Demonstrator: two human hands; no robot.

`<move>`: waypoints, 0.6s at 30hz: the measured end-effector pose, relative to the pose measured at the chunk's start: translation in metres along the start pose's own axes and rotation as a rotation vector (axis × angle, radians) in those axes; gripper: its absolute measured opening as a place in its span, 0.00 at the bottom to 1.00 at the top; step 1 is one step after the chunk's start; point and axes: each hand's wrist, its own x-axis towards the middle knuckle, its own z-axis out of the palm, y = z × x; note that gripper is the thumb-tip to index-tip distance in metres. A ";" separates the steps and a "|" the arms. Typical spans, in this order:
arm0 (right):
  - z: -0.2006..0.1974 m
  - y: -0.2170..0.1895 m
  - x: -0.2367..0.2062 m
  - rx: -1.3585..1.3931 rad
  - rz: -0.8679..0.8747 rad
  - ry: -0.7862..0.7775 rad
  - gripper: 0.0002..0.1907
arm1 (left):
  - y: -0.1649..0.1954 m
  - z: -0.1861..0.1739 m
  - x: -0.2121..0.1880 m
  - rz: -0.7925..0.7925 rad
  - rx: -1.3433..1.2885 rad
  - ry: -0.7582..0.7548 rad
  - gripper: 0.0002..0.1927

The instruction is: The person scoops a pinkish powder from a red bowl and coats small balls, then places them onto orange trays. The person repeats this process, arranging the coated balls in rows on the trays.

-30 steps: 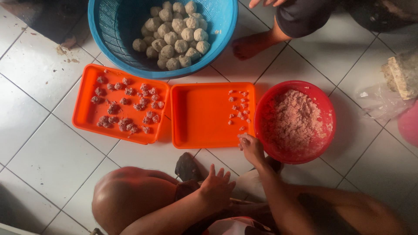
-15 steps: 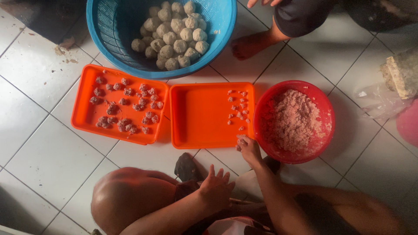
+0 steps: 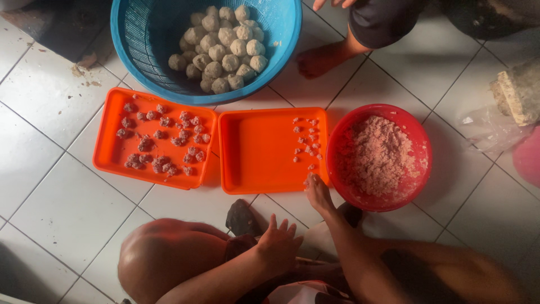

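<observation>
Fingers of the right hand [image 3: 316, 191] have slid from the red bowl [image 3: 419, 141] of pink mince onto the orange tray [image 3: 259, 149] rim beside the small pellets [image 3: 305, 142], whether pinching one I cannot tell, while the left hand [image 3: 278, 245] rests spread and empty, its palm hidden.

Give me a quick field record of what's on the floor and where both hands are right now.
left hand: open, resting on the person's knee, holds nothing
right hand: at near right edge of middle tray; grip unclear
middle tray: orange, few small pieces along right side
left tray: orange, many small reddish pieces
red bowl: pink minced mixture
blue basket: pale round balls
another person's foot: beside basket
</observation>
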 end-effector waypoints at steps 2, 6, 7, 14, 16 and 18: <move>0.001 0.000 0.003 -0.023 -0.138 -0.028 0.17 | 0.000 -0.001 -0.001 -0.005 0.000 0.004 0.39; -0.003 -0.003 0.009 -0.454 -0.291 0.078 0.15 | -0.001 -0.001 0.002 -0.012 0.008 -0.008 0.39; -0.002 -0.006 0.011 -0.487 -0.224 0.097 0.16 | -0.001 0.000 0.003 -0.013 0.012 -0.014 0.39; 0.008 -0.025 0.017 -0.115 -0.054 0.070 0.25 | -0.003 0.000 0.004 -0.023 0.002 -0.023 0.41; 0.007 -0.025 0.012 0.079 -0.063 0.007 0.26 | -0.005 0.002 0.003 -0.004 0.002 0.014 0.41; 0.002 -0.025 0.004 0.193 -0.068 -0.026 0.24 | -0.008 0.004 0.006 -0.007 -0.011 0.034 0.40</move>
